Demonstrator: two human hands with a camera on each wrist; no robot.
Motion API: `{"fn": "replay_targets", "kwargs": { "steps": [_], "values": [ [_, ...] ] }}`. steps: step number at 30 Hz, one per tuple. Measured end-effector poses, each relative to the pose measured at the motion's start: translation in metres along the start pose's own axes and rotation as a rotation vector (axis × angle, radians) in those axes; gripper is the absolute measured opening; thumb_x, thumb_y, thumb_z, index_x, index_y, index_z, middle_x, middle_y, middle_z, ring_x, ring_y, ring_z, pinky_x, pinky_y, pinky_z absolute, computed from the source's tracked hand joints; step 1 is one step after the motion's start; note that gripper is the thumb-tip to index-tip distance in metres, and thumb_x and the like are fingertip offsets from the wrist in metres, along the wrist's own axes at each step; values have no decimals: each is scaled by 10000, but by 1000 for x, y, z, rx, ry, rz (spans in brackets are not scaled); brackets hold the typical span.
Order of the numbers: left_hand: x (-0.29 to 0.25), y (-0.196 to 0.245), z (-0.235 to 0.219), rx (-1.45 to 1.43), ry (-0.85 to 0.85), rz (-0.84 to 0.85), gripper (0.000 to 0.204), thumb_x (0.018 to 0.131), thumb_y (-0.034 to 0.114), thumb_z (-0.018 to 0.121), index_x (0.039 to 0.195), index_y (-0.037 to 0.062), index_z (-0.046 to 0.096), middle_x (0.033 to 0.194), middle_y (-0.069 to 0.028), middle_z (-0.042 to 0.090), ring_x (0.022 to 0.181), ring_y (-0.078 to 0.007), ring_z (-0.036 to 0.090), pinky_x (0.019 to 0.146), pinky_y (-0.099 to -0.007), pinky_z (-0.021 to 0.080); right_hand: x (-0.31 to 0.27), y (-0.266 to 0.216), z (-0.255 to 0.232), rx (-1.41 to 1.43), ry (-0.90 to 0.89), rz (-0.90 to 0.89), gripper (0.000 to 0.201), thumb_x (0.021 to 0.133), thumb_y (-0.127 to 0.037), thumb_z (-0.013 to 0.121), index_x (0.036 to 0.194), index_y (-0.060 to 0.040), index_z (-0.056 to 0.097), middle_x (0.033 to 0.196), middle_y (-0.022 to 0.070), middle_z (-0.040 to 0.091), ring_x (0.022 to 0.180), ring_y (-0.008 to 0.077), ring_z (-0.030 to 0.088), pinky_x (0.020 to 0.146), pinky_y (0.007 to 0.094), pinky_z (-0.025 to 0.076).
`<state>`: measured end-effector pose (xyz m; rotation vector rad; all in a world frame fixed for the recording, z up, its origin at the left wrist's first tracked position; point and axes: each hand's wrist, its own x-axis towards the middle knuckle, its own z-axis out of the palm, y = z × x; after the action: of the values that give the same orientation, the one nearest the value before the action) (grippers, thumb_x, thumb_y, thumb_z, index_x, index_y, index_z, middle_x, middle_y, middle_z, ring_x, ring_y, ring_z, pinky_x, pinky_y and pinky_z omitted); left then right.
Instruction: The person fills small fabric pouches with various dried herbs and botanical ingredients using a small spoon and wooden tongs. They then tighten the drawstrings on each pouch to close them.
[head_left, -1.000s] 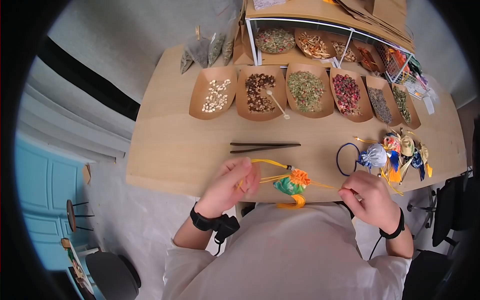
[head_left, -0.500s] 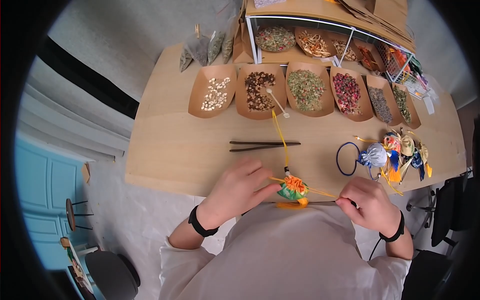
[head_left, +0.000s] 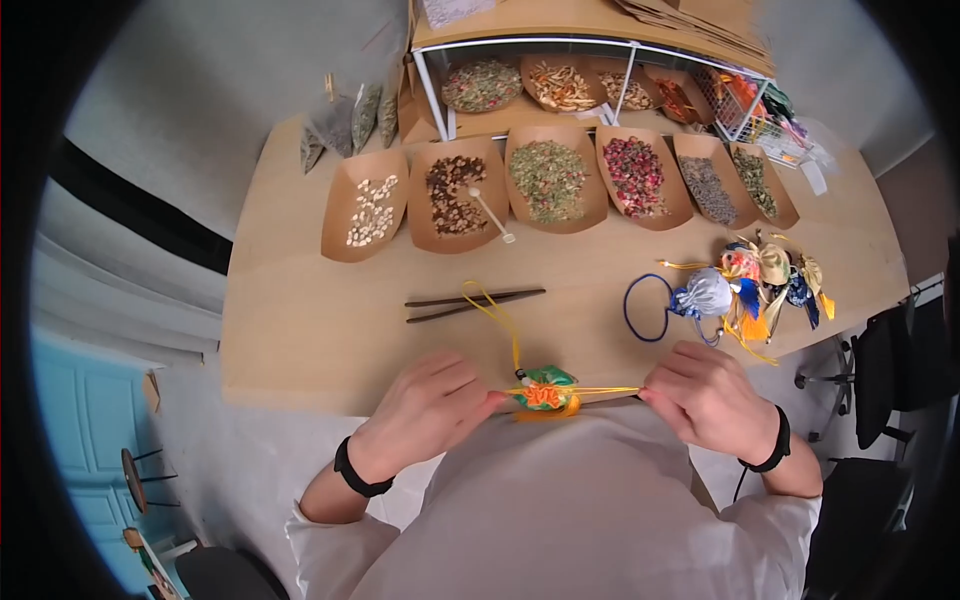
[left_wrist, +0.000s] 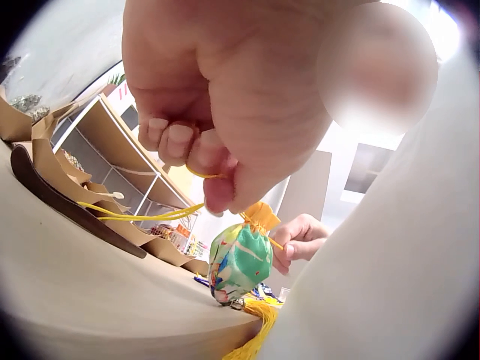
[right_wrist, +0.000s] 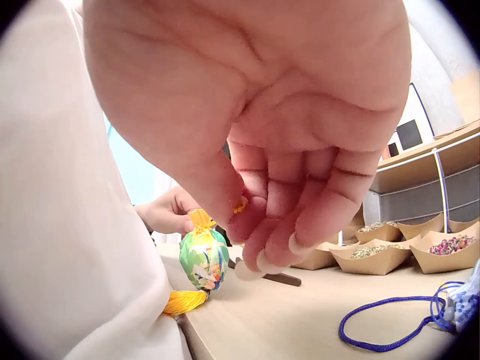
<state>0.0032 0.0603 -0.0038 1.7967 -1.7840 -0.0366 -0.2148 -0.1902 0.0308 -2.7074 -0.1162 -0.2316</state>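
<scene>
Green-and-orange pouch (head_left: 549, 377) at the table's (head_left: 590, 295) near edge, around the middle; yellow tassel (left_wrist: 261, 321) attached. Left hand (head_left: 430, 405) pinches yellow drawstring (head_left: 606, 390) one side, right hand (head_left: 712, 395) the other; strands taut. Dark sticks (head_left: 445, 303) lie farther in from that edge. Other pouches (head_left: 706, 292) toward near right corner; six trays (head_left: 455, 240) toward far edge.

I see the left hand (head_left: 428, 402) and right hand (head_left: 715, 393) apart, backs upward, fingers curled in a pinch.
</scene>
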Motion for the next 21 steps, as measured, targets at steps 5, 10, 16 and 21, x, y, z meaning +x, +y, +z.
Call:
{"fn": "replay_targets", "kwargs": {
  "steps": [5, 10, 16, 21],
  "values": [
    [14, 10, -17, -23, -60, 18, 388, 811, 270, 831, 658, 65, 540, 665, -52, 467, 624, -243, 519, 546, -378, 437, 24, -22, -17, 235, 111, -163, 106, 801, -69, 717, 817, -33, 619, 818, 94, 595, 758, 280, 603, 649, 386, 489],
    [44, 24, -7, -64, -69, 165, 326, 760, 349, 828, 848, 99, 637, 725, -16, 585, 640, -236, 606, 558, -374, 495, 69, -57, -7, 248, 222, -438, 130, 822, -118, 745, 803, -48, 637, 1122, 130, 649, 949, 283, 636, 771, 379, 490],
    [64, 24, 6, -368, 82, 209, 238, 784, 205, 790, 978, 90, 715, 870, -49, 683, 738, -256, 671, 596, -364, 500, 85, -49, 2, 384, 193, -427, 238, 837, -160, 755, 995, -30, 633, 1256, 164, 593, 1095, 308, 588, 868, 390, 461],
    [55, 4, -8, -397, -140, 50, 137, 822, 130, 773, 880, 61, 670, 835, -72, 634, 683, -277, 611, 571, -379, 467, 80, -10, 2, 702, 64, -143, 470, 872, -190, 768, 1248, -4, 555, 1271, 177, 578, 1170, 344, 563, 957, 431, 466]
  ]
}}
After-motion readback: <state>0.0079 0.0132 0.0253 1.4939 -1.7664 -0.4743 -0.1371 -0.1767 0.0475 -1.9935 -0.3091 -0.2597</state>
